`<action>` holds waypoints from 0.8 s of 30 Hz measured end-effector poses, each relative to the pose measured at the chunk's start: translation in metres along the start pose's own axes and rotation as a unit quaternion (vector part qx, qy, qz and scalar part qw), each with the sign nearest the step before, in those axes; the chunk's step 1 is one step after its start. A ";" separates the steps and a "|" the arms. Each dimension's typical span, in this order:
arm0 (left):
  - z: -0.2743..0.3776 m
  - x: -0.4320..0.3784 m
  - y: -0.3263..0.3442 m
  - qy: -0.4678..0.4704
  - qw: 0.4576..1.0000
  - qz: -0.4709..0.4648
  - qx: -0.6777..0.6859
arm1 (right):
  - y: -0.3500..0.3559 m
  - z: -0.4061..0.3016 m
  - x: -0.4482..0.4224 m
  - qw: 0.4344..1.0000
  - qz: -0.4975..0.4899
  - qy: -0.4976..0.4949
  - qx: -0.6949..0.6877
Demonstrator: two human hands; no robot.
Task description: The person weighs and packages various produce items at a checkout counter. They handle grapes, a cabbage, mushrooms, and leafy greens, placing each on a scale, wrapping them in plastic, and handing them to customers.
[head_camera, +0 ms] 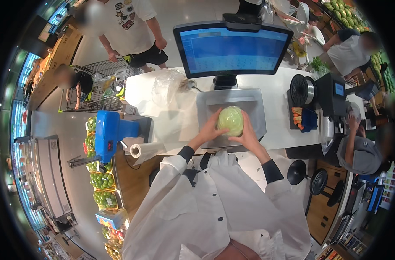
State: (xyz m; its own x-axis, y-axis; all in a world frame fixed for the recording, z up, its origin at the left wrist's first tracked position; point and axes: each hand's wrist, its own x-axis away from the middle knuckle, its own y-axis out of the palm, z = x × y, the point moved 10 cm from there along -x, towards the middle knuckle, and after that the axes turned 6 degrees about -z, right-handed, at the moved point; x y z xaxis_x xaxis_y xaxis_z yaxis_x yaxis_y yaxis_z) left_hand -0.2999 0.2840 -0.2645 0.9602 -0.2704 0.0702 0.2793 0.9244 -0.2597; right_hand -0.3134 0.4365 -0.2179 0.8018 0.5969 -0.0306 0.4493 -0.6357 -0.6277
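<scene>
A round pale-green cabbage (230,121), shiny as if wrapped in clear film, is held between both hands over the metal weighing tray (204,100) of a scale. My left hand (213,126) grips its left side, the thumb across its lower front. On the right side, my right hand (247,130) presses against it with the thumb below. Whether the cabbage touches the tray cannot be told. Behind the tray stands a lit monitor (233,48). A clear plastic bag (167,86) lies on the white counter to the left, and a roll of plastic bags (145,151) lies near the front edge.
A blue machine (108,136) stands at the counter's left end, beside packed green fruit (102,181). On the right are a black spool (299,90), a dark tray with orange items and a label printer (332,92). A person with a shopping cart (103,73) stands across; others are at right.
</scene>
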 end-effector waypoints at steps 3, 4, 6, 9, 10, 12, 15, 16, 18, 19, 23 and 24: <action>0.001 0.006 0.004 -0.023 0.999 0.020 0.015 | -0.004 0.003 0.003 0.998 -0.021 0.047 -0.037; -0.004 0.007 0.004 -0.021 0.999 0.033 0.010 | -0.009 -0.001 0.003 0.997 -0.018 0.059 -0.039; -0.014 0.008 0.003 -0.017 0.998 0.056 0.001 | -0.026 -0.022 -0.002 0.999 0.018 0.044 0.012; -0.011 0.014 0.002 -0.019 0.999 0.045 0.006 | -0.061 -0.080 -0.027 0.986 0.106 -0.032 0.126; -0.010 0.020 0.003 -0.028 0.998 0.048 0.010 | -0.068 -0.103 -0.035 0.982 0.122 -0.047 0.134; -0.012 0.038 -0.009 -0.052 0.997 0.054 0.011 | -0.074 -0.149 -0.057 0.977 0.147 -0.092 0.127; 0.023 0.069 -0.023 -0.078 0.994 -0.039 -0.060 | -0.067 -0.179 -0.086 0.957 0.155 -0.164 0.181; 0.038 0.079 -0.029 -0.077 0.994 -0.051 -0.056 | -0.068 -0.186 -0.093 0.951 0.165 -0.169 0.200; 0.050 0.098 -0.043 -0.081 0.993 -0.059 -0.054 | -0.060 -0.200 -0.112 0.937 0.179 -0.193 0.230; 0.049 0.106 -0.047 -0.079 0.994 -0.049 -0.053 | -0.058 -0.203 -0.121 0.938 0.178 -0.187 0.232; 0.042 0.129 -0.056 -0.072 0.996 -0.020 -0.051 | -0.054 -0.215 -0.152 0.935 0.183 -0.182 0.243; 0.041 0.131 -0.055 -0.070 0.996 -0.019 -0.050 | -0.054 -0.216 -0.157 0.932 0.189 -0.183 0.248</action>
State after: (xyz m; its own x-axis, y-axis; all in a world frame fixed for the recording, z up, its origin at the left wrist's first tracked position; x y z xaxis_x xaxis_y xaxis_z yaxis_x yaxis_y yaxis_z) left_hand -0.1895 0.2084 -0.2016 0.9424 -0.2580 0.2128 0.3199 0.8809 -0.3488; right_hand -0.3786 0.2711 -0.0116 0.6363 0.5610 -0.5295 -0.1479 -0.5849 -0.7975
